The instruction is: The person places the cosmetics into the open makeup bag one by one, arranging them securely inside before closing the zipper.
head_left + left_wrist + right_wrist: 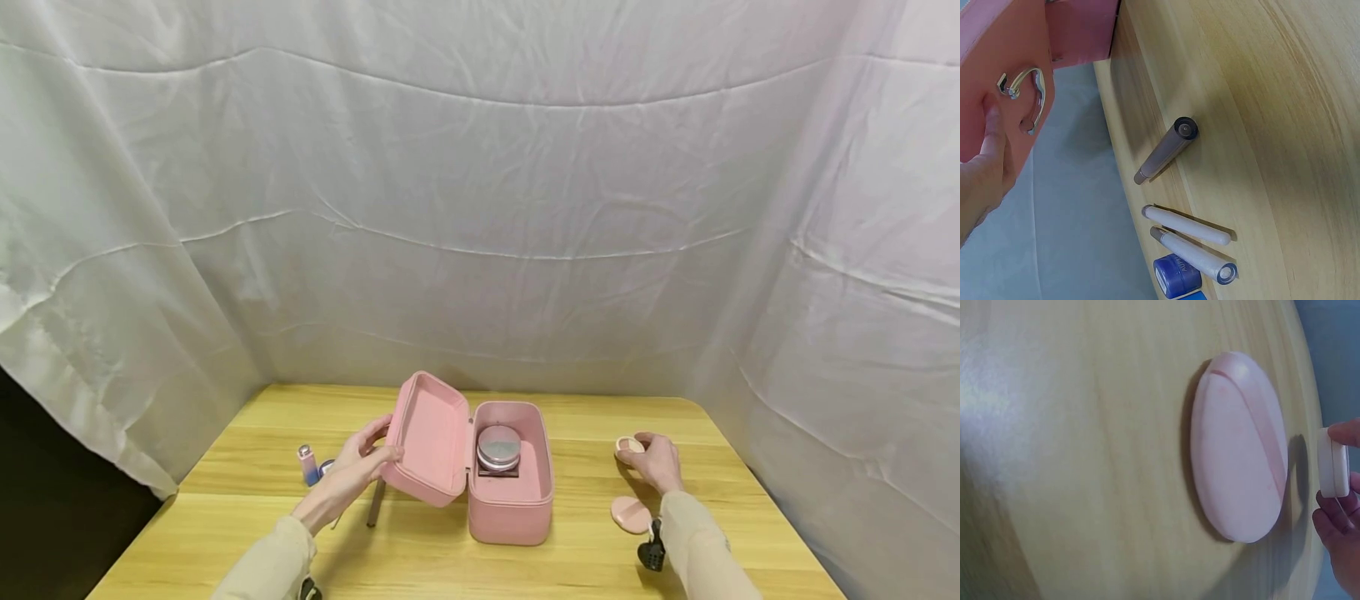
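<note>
A pink cosmetic case (511,522) stands on the table with its lid (431,433) swung out to the left. My left hand (358,469) grips that lid, thumb over the rim and fingers behind it; a metal handle (1039,94) shows on the lid's outside in the left wrist view. Inside the case lies a round container with a silvery top (499,445), over a dark flat piece. On the right, my right hand (658,461) pinches a small round cream-coloured compact (1334,464) by its edge. A pink oval powder puff (1238,450) lies nearer me, below that hand.
Left of the lid lie a brown tube (1167,150), two pale tubes, one a slim pale tube (1188,225), and a blue jar (1176,276). A pink-and-blue bottle (308,465) stands at the left. White cloth (480,317) hangs behind the table.
</note>
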A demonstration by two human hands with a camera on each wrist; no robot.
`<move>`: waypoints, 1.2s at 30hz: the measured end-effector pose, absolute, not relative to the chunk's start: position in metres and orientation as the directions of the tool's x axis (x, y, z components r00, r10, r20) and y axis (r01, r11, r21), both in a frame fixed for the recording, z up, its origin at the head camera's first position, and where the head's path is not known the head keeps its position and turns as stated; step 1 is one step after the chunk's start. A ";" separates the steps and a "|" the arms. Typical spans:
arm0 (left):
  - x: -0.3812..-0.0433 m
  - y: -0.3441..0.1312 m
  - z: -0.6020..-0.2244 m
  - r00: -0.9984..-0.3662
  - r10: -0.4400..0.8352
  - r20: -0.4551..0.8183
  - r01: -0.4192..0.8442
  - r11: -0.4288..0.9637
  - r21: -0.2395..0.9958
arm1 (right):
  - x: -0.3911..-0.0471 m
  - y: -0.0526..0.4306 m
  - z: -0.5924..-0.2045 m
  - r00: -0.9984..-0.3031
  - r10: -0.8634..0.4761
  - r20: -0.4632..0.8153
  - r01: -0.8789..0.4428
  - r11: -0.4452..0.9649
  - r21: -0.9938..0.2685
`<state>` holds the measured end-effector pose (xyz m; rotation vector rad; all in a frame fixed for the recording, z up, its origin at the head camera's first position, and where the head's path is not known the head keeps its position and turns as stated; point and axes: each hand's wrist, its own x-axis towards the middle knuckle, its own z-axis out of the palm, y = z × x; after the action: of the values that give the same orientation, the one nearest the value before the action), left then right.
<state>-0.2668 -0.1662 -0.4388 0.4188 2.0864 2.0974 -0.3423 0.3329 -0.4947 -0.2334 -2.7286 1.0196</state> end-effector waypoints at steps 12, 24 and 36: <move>-0.266 -0.166 -0.438 -0.948 0.306 0.093 0.092 -0.020 0.996 | -0.340 0.331 -0.488 -0.965 0.204 0.165 0.024 0.694 -0.719; -0.265 -0.166 -0.436 -0.948 0.305 0.088 0.087 -0.015 0.996 | -0.339 0.328 -0.477 -0.966 0.182 0.183 -0.016 0.665 -0.746; -0.265 -0.165 -0.436 -0.950 0.299 0.087 0.086 -0.015 0.996 | -0.340 0.315 -0.459 -0.969 0.134 0.208 -0.087 0.605 -0.792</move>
<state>-0.2651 -0.1653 -0.4360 0.4140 2.0911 2.0954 -0.3400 0.3151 -0.4591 -0.0388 -2.5863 1.2954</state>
